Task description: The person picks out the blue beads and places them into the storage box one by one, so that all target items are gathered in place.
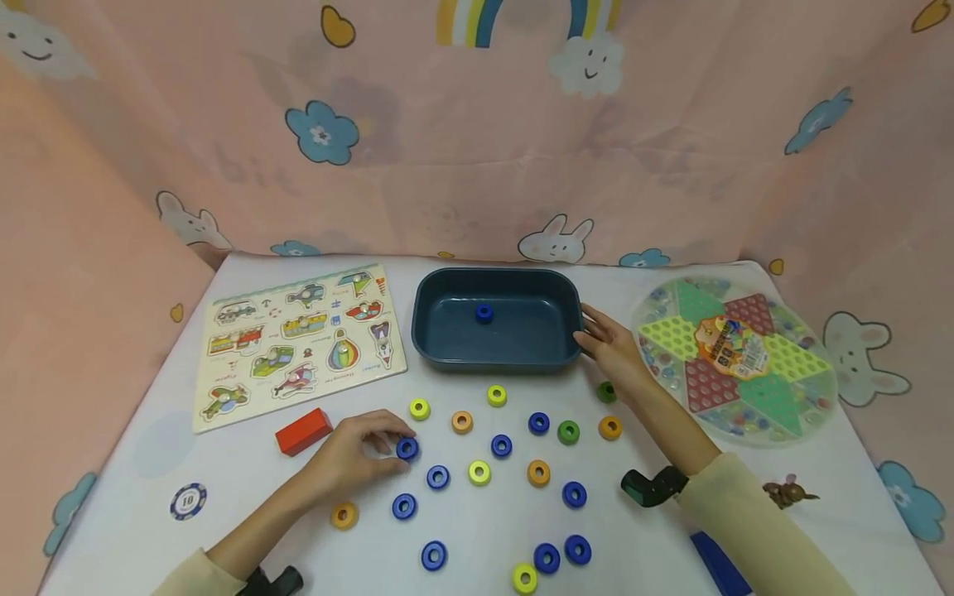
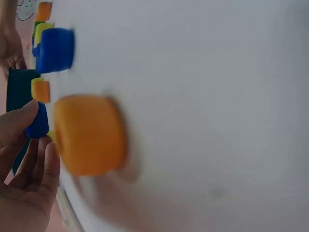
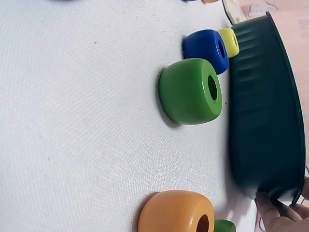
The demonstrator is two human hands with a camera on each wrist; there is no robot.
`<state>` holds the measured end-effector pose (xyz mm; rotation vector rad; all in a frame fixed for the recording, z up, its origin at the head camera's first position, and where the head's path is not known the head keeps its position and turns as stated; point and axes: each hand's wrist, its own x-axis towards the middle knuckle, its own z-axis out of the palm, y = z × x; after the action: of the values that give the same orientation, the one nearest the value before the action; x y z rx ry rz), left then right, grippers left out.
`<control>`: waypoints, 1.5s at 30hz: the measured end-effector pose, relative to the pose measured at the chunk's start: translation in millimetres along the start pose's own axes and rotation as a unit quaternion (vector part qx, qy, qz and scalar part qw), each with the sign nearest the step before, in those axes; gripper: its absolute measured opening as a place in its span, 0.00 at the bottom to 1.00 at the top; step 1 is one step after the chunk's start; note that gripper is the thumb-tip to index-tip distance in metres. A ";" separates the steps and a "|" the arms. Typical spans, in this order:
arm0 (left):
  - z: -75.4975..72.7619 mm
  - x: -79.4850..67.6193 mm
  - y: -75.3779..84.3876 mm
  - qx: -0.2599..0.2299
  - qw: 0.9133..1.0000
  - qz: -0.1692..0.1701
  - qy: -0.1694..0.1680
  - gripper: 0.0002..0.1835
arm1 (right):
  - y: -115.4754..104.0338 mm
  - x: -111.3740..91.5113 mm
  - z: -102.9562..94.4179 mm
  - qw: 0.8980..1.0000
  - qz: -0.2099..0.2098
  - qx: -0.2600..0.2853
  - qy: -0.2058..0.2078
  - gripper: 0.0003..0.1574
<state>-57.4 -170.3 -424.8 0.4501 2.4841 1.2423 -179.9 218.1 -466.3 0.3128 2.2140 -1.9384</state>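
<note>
We take the dark teal tray [image 1: 492,365] as our landmark, standing near the far edge of the table [image 1: 246,497]. Inside it we see a single blue ring [image 1: 484,319], close to the middle of its floor.

In front of the tray and to its left, the left hand [image 1: 358,451] pinches another ring, the held blue ring [image 2: 38,121], between thumb and fingertips; we cannot tell whether this ring touches the table. At the tray's right end, the right hand [image 1: 613,346] grips the rim, fingers bent round the corner.

Spread in front of the tray we count eight more blue rings [image 3: 203,48], four yellow rings [image 1: 524,588], four orange rings [image 2: 91,135] and two green rings [image 3: 186,92], all lying flat with their holes upward.

Just left of the tray lies a picture puzzle board [image 1: 261,356]; farther forward on that side are a red block [image 1: 303,431] and a chip [image 1: 189,502] marked 10. Right of the tray is a round game board [image 1: 778,406] with coloured triangles, and in front of that a small brown mouse figure [image 1: 788,494].
</note>
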 end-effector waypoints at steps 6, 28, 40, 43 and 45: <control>-21.3 18.6 15.5 -0.031 0.997 0.065 -0.007 0.19 | -2.5 -4.2 -2.1 1.000 -0.011 0.009 0.001 0.33; -76.4 149.5 76.0 -0.008 0.995 0.095 -0.004 0.18 | -32.5 -27.8 9.8 1.000 -0.003 0.002 -0.013 0.34; -61.4 212.6 91.1 0.060 0.994 0.081 -0.049 0.19 | 0.0 0.3 2.4 1.000 -0.005 0.006 0.007 0.33; -54.9 224.2 92.3 0.070 0.990 0.101 -0.071 0.18 | -5.9 -6.0 2.2 1.000 -0.004 0.003 0.000 0.33; -50.4 229.9 92.2 0.073 0.988 0.104 -0.082 0.18 | -13.1 -13.1 3.1 1.000 -0.002 0.000 -0.006 0.33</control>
<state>-272.6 -57.4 -355.2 0.8332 2.4443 1.0499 -170.9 212.8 -450.6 0.2956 2.2088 -1.9379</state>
